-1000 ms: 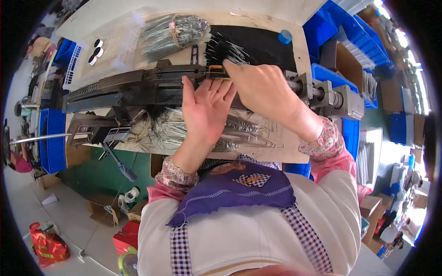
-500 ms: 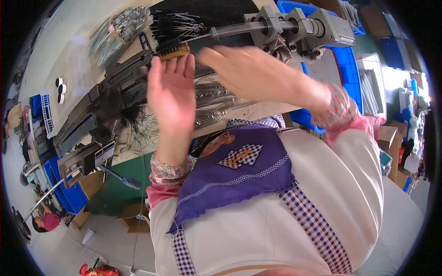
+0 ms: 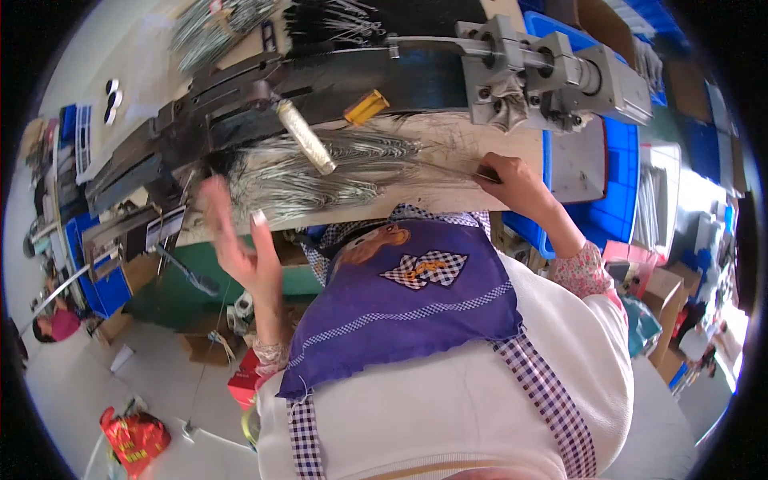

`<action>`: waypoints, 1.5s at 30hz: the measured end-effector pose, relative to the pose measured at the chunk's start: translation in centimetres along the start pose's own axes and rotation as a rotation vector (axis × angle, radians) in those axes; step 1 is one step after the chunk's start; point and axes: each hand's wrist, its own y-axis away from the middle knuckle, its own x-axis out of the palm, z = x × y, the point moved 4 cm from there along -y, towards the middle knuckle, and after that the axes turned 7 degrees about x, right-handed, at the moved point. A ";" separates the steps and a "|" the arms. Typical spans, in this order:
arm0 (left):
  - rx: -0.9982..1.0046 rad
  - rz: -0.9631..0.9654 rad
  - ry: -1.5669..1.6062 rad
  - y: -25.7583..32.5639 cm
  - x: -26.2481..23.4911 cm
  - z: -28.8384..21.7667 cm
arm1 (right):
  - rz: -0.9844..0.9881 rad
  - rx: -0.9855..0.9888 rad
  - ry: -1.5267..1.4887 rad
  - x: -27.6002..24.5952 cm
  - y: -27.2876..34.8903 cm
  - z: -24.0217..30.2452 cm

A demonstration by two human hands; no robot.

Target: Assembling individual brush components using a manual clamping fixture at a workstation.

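My right hand (image 3: 512, 182) rests on the wooden bench top (image 3: 448, 196), pinching the end of a thin metal wire (image 3: 448, 166) drawn out of a loose heap of silvery wire pieces (image 3: 320, 172). My left hand (image 3: 236, 240) hovers blurred at the bench's near edge, fingers spread and empty, just below the heap's left part. A pale cylindrical handle (image 3: 306, 136) and a small yellow block (image 3: 366, 106) lie above the heap, against a long black machine rail (image 3: 320, 80).
A grey metal cylinder assembly (image 3: 552, 76) sits at the rail's right end. Blue crates (image 3: 616, 192) stand right of the bench, more wire bundles (image 3: 216, 24) lie at the far side. Cardboard boxes (image 3: 200, 344) and a red bag (image 3: 132, 436) lie on the floor at left.
Both hands left the black rail. The right one came down to the bench with a wire; the left dropped to the near edge and opened. The view tilted further.
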 end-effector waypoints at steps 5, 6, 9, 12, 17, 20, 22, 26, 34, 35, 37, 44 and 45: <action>-0.516 0.060 -1.239 10.3 -12.1 16.4 | -0.038 0.053 -0.281 -1.8 0.6 1.2; -0.944 -0.016 -1.025 9.8 -13.6 15.5 | -0.082 0.085 -0.331 -1.9 0.9 1.0; -0.855 -0.090 -0.866 11.4 -16.7 16.5 | -0.215 0.017 -0.459 -3.1 1.6 1.4; -0.919 -0.079 -0.829 10.2 -12.3 15.1 | -0.476 -0.025 -0.586 -5.6 2.9 2.6; -0.134 -0.123 -0.037 -1.2 -2.1 -0.2 | -0.497 -0.172 -0.490 -9.7 1.7 7.5; 0.152 0.206 0.551 -4.8 1.0 -10.6 | -0.316 -0.616 -0.405 -10.4 0.2 15.0; 0.090 0.530 0.777 -5.5 2.6 -11.2 | -0.259 -0.850 -0.401 -10.6 -0.3 19.2; -0.402 0.388 0.893 -2.5 1.8 -3.9 | -0.443 -0.646 -0.270 -12.5 -2.3 17.4; -0.540 0.249 1.397 -5.2 6.5 -10.1 | -0.545 -0.790 0.169 -10.7 -8.7 17.6; -0.580 0.278 1.687 -6.8 5.6 -11.3 | -0.556 -0.794 0.180 -11.0 -9.3 18.0; -0.661 0.154 1.771 -9.0 2.3 -10.2 | -0.566 -0.822 0.252 -10.7 -9.2 18.3; -0.437 -0.242 2.359 -6.5 -2.1 -0.5 | -0.560 -0.790 0.300 -10.1 -8.7 18.5; -0.359 -0.283 2.125 -5.0 -2.6 0.9 | -0.559 -0.783 0.257 -10.2 -8.1 18.6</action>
